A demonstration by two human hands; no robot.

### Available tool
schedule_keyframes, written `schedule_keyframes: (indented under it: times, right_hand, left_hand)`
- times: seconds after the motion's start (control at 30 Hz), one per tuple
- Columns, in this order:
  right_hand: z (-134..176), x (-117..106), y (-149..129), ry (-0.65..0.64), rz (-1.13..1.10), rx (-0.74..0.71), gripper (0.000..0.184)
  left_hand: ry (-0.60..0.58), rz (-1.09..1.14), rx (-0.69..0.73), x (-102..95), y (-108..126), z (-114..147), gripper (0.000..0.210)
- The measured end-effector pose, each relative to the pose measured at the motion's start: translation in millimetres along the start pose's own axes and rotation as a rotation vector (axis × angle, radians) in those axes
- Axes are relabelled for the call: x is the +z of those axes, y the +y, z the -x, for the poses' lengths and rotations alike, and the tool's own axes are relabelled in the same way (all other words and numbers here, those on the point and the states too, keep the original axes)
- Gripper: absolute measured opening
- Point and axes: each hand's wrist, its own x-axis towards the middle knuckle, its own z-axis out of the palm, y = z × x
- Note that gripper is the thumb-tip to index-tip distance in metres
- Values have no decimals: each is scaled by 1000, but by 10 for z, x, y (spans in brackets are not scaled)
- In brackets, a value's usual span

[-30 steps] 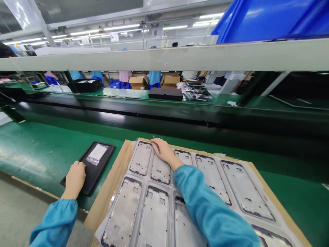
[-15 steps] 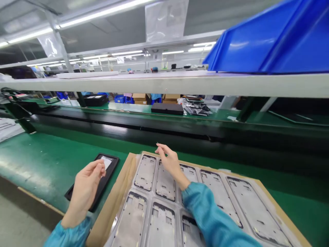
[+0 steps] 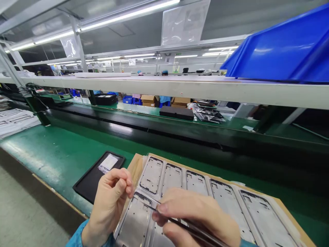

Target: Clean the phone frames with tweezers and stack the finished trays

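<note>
My right hand [image 3: 200, 209] is closed around a pair of dark tweezers [image 3: 183, 225], whose tips point left over the metal phone frames. My left hand [image 3: 109, 200] is pinched shut beside the tips; whatever sits between its fingers, if anything, is too small to make out. Beneath both hands, grey phone middle frames [image 3: 151, 175] with black edges lie in rows in a clear plastic tray. Some of them are hidden by my right hand. Left of them, a shallow black tray [image 3: 88, 185] holds a small clear bag with a white label [image 3: 110, 161].
The plastic tray rests on brown cardboard [image 3: 137, 164] on the green bench [image 3: 64, 147]. A white shelf [image 3: 154, 86] crosses in front, carrying a large blue bin [image 3: 282, 51] at right. Behind the bench runs a dark strip, with a flat black box [image 3: 177, 112] beyond it.
My right hand has come down and nearer from the tray's far edge, bringing the tweezers close to my left hand. My left hand has shifted right. The whole view has turned slightly left.
</note>
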Motion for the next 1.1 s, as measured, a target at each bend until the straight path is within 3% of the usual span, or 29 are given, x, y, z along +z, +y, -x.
schedule_keyframes:
  times: [0.07,0.17,0.4,0.9,1.03,1.1]
  right_hand:
    - [-8,11,39,41,16,55,38]
    - [7,46,81,12,12,10,43]
    - [1,12,131,-4,115,-38,28]
    - [17,127,246,156,-18,3,27]
    - [-39,-41,277,311,-81,70,21]
    - [-83,-177,276,436,-112,86,14]
  left_hand:
    - [-36,43,-14,26,7,38,23]
    - [-74,78,-22,38,1,95,19]
    - [-103,77,-32,46,-48,119,17]
    - [-18,-8,-2,101,-83,75,24]
    - [-49,-485,43,-30,-258,-249,56]
    - [-126,-724,0,-108,-513,-473,44]
